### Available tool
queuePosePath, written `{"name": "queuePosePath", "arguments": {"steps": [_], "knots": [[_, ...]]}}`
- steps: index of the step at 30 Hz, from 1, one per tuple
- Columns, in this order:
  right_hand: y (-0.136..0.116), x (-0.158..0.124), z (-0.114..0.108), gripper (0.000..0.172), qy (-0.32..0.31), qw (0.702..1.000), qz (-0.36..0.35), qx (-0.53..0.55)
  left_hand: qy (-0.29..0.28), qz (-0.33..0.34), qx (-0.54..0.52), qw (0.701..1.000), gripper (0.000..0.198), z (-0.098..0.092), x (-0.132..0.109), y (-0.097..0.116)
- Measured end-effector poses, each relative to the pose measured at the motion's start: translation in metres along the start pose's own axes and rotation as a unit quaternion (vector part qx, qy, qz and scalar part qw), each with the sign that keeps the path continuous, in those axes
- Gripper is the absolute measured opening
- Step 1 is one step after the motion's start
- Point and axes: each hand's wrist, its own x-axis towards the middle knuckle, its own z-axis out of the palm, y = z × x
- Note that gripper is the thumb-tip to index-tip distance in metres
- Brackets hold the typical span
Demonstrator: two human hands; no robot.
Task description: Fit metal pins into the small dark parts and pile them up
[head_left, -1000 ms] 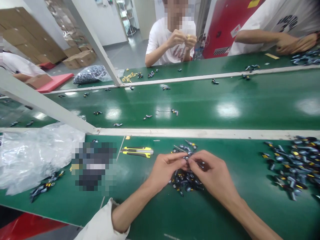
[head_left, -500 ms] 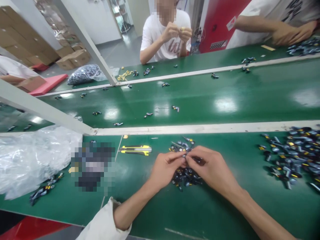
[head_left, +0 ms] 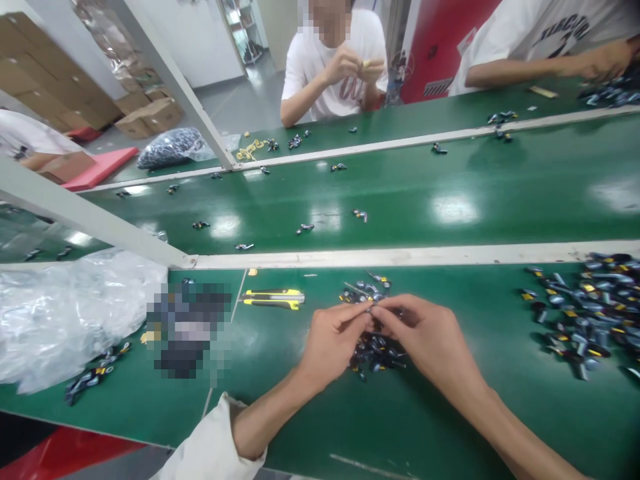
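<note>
The left hand (head_left: 331,340) and right hand (head_left: 431,337) meet, fingers closed on a small part (head_left: 370,310) (mostly hidden) over the dark pile (head_left: 377,355) on the green surface (head_left: 273,363), right of the yellow cutter (head_left: 273,299).

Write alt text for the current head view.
A person's left hand and right hand pinch a tiny, mostly hidden part over a pile of dark pieces on a green table. A yellow knife lies left; a larger pile lies right.
</note>
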Motion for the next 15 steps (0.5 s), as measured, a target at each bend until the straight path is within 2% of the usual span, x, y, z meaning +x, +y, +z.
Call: {"name": "queuePosePath", "arguments": {"steps": [2, 6, 11, 15], "knots": [[0.002, 0.002, 0.0, 0.014, -0.016, 0.998, 0.036, 0.054, -0.001, 0.0, 0.001, 1.0, 0.027, -0.001, 0.001, 0.0], [0.002, 0.005, 0.001, 0.017, -0.063, 0.984, 0.033, 0.163, -0.036, 0.018, -0.012, 0.999, 0.029, -0.006, 0.005, 0.003], [-0.004, 0.0, 0.003, 0.017, -0.019, 0.99, -0.015, 0.142, -0.069, 0.044, -0.04, 0.996, 0.028, -0.015, 0.007, 0.004], [-0.006, 0.0, 0.002, 0.017, -0.041, 0.98, 0.029, 0.195, -0.092, 0.067, -0.014, 0.993, 0.027, -0.015, 0.007, 0.005]]}}
